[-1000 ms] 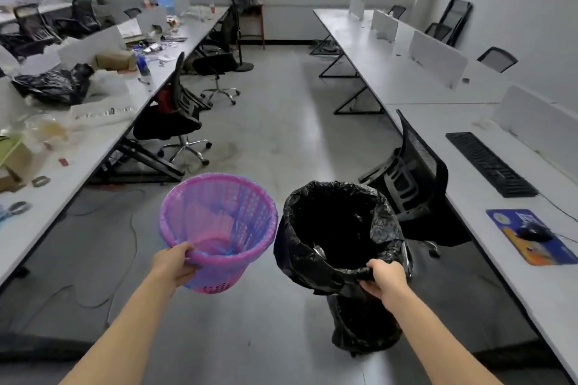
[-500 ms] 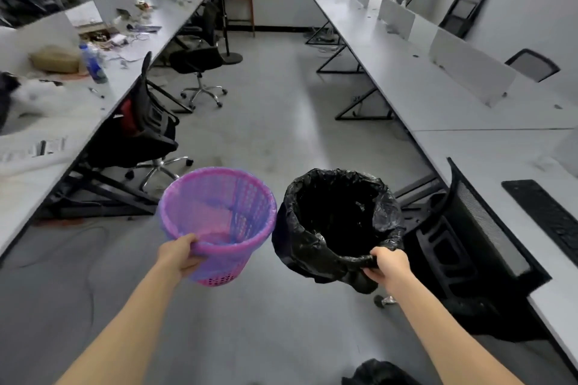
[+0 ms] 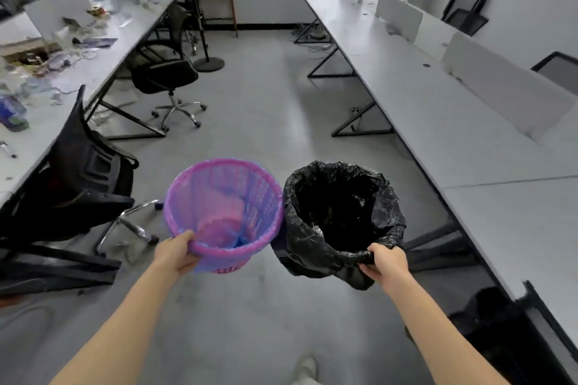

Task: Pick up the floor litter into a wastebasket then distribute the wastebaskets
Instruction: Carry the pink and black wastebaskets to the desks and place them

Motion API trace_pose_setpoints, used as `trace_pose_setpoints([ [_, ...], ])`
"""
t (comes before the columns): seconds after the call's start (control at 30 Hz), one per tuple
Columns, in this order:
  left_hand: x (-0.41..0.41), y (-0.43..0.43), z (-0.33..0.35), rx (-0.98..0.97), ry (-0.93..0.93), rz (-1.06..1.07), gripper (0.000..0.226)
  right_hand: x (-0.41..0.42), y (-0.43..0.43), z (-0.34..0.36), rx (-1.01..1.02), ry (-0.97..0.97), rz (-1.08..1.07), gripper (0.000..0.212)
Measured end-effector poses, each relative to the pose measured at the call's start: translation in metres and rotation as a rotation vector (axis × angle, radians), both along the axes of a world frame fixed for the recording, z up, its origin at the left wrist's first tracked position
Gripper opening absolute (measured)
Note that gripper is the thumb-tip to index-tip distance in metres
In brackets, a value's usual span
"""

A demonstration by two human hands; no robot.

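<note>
L hand (image 3: 175, 255) grips pink basket (image 3: 223, 212) | R hand (image 3: 386, 264) grips black-bagged basket (image 3: 341, 219)

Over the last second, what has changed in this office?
The person walked forward along the aisle; the standing fan came nearer, and the keyboard slid out of view. Unchanged: the left hand grips the purple wastebasket, the right hand the black-bagged wastebasket.
</note>
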State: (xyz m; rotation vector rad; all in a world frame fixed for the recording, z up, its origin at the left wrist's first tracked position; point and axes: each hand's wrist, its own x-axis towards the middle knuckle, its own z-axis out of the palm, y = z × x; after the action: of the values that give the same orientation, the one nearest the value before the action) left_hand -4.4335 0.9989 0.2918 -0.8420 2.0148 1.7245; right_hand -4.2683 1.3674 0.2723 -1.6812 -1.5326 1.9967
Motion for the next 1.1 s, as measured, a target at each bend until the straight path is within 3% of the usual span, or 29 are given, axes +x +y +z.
trace_pose_setpoints([
  [0.2,-0.137,0.073,-0.003,-0.022,-0.031,0.051,0.017,-0.154,0.082,0.007,-0.011,-0.037,0.044,0.011],
  [0.47,-0.34,0.151,-0.036,0.005,-0.055,0.085,0.021,-0.364,0.17,-0.013,0.009,-0.087,0.071,0.012],
  [0.63,-0.495,0.201,-0.058,0.008,-0.08,0.036,0.037,-0.5,0.214,-0.02,0.003,-0.126,0.055,0.007],
  [0.87,-0.658,0.291,-0.044,-0.003,-0.095,0.011,0.028,-0.654,0.289,-0.034,-0.012,-0.192,0.018,0.01],
  [1.1,-0.809,0.381,-0.091,-0.051,-0.128,0.05,0.014,-0.827,0.376,-0.124,-0.108,-0.248,0.063,0.014],
])
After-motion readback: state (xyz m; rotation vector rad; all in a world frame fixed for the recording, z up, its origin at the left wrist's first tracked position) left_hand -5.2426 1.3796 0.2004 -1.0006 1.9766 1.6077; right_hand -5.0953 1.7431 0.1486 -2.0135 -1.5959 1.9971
